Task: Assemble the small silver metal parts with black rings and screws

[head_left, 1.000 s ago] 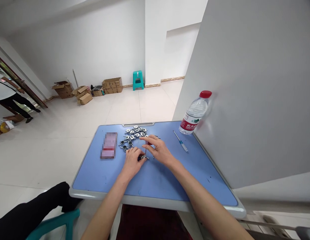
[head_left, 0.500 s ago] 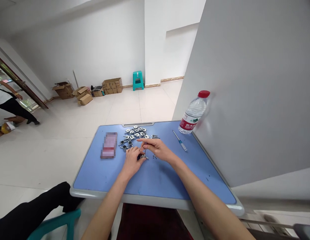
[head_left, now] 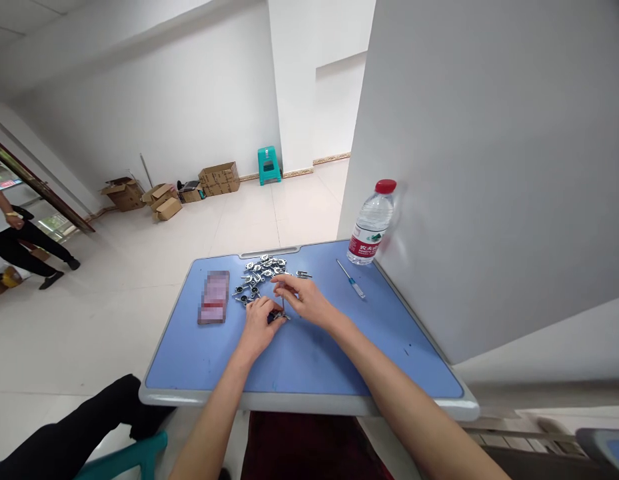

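My left hand (head_left: 259, 325) is closed on a small metal fitting (head_left: 285, 317), pressing it to the blue tabletop; the fingers hide most of it. Above that, my right hand (head_left: 305, 300) pinches a thin screwdriver (head_left: 283, 305) upright, its shaft pointing down at the fitting and its handle mostly covered by my fingers. Just beyond both hands lies a pile of similar silver fittings (head_left: 265, 269), a few with dark round centres. A single fitting (head_left: 303, 274) sits right of the pile. Off to the right rests another screwdriver (head_left: 351, 280) with a blue and clear handle.
A blurred-out flat rectangle (head_left: 214, 298) lies at the table's left. A water bottle (head_left: 372, 223) with a red cap stands at the back right by a grey panel (head_left: 489, 167). Cardboard boxes (head_left: 218, 179) and a teal stool (head_left: 269, 167) line the wall. A person (head_left: 24, 247) stands far left.
My view has turned slightly, shifting the table and bottle leftward. Both hands keep their hold at the fitting. Small loose pieces beside my right hand are now mostly hidden. The person at far left has shifted.
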`<move>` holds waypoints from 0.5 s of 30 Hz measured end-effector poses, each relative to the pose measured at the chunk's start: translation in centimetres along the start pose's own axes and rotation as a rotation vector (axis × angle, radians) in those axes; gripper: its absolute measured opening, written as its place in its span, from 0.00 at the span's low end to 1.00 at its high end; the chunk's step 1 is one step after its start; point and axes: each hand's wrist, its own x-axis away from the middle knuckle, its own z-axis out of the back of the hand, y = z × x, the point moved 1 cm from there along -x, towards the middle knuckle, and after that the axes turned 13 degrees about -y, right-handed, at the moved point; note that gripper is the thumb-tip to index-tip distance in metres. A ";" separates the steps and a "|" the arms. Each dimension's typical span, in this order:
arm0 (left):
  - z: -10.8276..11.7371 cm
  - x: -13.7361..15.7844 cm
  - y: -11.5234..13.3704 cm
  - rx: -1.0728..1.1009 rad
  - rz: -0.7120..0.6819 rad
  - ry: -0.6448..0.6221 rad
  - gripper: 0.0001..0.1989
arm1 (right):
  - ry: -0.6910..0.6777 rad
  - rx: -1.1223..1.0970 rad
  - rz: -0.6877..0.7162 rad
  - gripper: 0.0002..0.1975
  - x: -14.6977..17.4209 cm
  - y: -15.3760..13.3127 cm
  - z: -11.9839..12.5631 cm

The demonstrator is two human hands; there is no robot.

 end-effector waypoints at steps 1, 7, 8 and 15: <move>0.0 0.0 0.0 -0.006 0.002 0.004 0.01 | 0.021 0.085 0.020 0.13 0.2 -0.1 -0.1; -0.4 0.0 -0.2 -0.019 0.018 0.017 0.01 | 0.104 0.285 0.097 0.12 0.4 -0.3 -0.8; -0.4 0.0 -0.2 -0.020 0.021 0.015 0.01 | 0.111 0.263 0.106 0.12 0.4 -0.2 -0.9; -0.1 0.0 0.2 -0.009 0.034 -0.004 0.00 | 0.094 0.142 0.104 0.17 0.2 0.3 -0.4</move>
